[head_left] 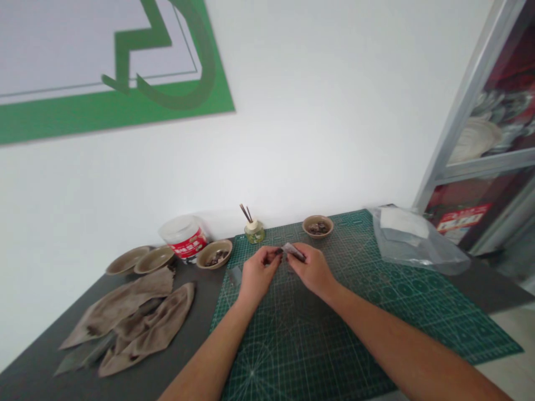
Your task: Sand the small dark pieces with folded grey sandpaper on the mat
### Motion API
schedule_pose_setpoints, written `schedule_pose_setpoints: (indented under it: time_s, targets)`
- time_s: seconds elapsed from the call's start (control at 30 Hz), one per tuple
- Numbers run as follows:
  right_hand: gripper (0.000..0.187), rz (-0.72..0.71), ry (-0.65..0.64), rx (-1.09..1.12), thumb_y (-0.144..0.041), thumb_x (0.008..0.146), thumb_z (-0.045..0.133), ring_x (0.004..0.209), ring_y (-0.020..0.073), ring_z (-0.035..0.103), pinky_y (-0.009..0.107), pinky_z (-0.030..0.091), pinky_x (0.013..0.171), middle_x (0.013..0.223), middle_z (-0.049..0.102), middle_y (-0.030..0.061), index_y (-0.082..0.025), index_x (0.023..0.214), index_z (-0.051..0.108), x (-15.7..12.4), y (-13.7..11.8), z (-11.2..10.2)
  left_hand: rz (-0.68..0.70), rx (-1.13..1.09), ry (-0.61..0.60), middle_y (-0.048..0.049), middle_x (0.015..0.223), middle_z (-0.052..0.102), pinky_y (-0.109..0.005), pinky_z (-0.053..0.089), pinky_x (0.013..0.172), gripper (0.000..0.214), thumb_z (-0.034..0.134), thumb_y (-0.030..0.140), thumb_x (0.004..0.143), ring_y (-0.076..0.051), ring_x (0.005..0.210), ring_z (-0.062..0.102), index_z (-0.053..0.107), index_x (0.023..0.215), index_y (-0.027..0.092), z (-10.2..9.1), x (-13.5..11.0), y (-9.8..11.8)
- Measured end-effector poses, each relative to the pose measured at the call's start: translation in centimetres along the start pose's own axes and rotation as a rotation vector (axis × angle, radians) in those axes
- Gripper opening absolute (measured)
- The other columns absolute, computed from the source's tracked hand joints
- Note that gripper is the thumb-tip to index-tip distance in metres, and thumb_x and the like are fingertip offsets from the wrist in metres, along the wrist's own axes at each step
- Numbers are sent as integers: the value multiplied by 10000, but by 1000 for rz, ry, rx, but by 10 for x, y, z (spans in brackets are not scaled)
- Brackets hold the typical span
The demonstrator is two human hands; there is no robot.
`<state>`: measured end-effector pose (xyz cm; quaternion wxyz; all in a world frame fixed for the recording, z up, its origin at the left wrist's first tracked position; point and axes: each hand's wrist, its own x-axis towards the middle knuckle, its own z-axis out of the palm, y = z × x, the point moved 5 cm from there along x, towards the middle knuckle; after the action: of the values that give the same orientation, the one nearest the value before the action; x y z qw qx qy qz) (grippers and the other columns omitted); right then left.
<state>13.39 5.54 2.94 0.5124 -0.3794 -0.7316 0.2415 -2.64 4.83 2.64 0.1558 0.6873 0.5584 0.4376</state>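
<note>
The left forearm (213, 351) and right forearm (401, 340) reach forward and angle inward from the bottom of the view. The left hand (259, 273) and right hand (311, 270) sit close together, backs upward, fingers curled and pinching inward, their fingertips almost meeting.

No fully legible wording anywhere. On the red band of a white plastic tub (187, 240), just beyond the left part of the green cutting mat (334, 312): white printed characters, too blurred to read. Past the mat's far right corner, on a red sticker (463, 217) inside a glass-fronted cabinet (472, 133): more lettering, equally unreadable. Along the mat's grid, only tiny markings, no figure legible. High above the mat, on a green-and-white wall panel (112, 72): a large green angular logo, without readable letters.
</note>
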Motion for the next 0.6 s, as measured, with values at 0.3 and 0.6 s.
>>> schedule_pose_setpoints:
  time_s: [0.3, 0.6]
  targets:
    - [299, -170, -53, -37, -177, 873, 559, 992, 180, 629, 310, 502, 912, 1091, 666, 58, -256, 1139, 670, -11, -2, 13, -36, 36, 7, 26, 627, 617, -215, 407, 572, 138, 614, 318, 771, -124, 597, 559, 650, 735, 189, -1, -3, -12]
    - [289, -200, -30, -138, -207, 882, 572, 979, 179, 634, 314, 515, 909, 1087, 670, 64, -243, 1148, 678, -14, 0, 14, -51, -5, -5, 22, 634, 641, -214, 400, 553, 136, 621, 316, 759, -125, 589, 573, 657, 724, 189, 1, -10, -12]
